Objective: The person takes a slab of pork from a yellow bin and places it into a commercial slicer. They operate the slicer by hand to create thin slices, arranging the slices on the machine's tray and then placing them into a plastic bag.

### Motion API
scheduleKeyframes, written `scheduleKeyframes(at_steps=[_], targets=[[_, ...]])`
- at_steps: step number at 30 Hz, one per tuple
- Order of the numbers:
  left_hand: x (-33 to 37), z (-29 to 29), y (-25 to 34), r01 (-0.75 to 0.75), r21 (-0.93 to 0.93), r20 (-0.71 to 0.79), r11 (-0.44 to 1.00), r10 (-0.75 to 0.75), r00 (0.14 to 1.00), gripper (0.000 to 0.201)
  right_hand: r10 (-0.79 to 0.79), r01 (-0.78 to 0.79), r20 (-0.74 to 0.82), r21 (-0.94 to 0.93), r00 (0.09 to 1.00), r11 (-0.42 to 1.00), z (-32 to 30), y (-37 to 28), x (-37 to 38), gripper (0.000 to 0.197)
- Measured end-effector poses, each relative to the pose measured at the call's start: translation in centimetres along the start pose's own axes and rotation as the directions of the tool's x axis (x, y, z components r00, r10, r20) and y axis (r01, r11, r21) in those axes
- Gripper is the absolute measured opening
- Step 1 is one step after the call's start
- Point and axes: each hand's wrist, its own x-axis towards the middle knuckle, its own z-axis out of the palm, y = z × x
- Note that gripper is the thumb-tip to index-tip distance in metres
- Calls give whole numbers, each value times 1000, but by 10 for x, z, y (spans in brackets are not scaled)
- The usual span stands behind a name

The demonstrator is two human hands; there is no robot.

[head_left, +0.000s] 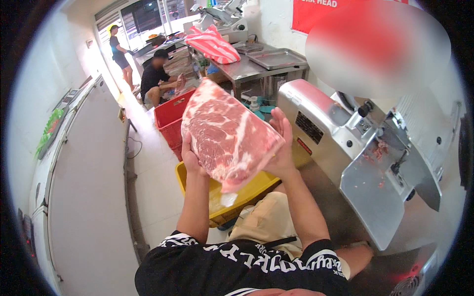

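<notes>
Holding a slab of raw meat up over a yellow crate with its inside partly visible, near a red crate with contents hidden from view. Reaching forward with both forearms, clasping the slab's left edge in a curled left hand and pressing its right side with an upright right hand.

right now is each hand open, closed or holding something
Left hand: holding the meat by its left side.
Right hand: holding the meat by its right side.

Meat fills the centre; 1 gap opens left, between pale cabinet and yellow crate; slicer blocks right.
</notes>
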Motion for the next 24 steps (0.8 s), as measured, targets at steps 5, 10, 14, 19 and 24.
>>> scheduleKeyframes(at_steps=[5, 10, 14, 19, 24], targets=[[0, 87, 1, 257, 97, 219, 962, -273, 937, 53, -419, 416, -89, -53, 904, 908, -47, -51, 48, 45], [6, 248, 18, 225, 376, 486, 899, -398, 778, 59, -675, 667, -34, -125, 737, 734, -111, -137, 154, 20], [51, 366, 6, 163, 562, 722, 811, -577, 382, 70, -757, 655, -50, -467, 652, 594, -180, -231, 224, 34], [49, 474, -88, -414, 703, 710, 578, -538, 455, 93, -712, 178, -329, -825, 621, 536, -283, -306, 248, 53], [43, 534, -226, -677, 347, 938, 649, -233, 257, 80, -477, -295, -595, -772, 647, 563, -420, -298, 202, 73]])
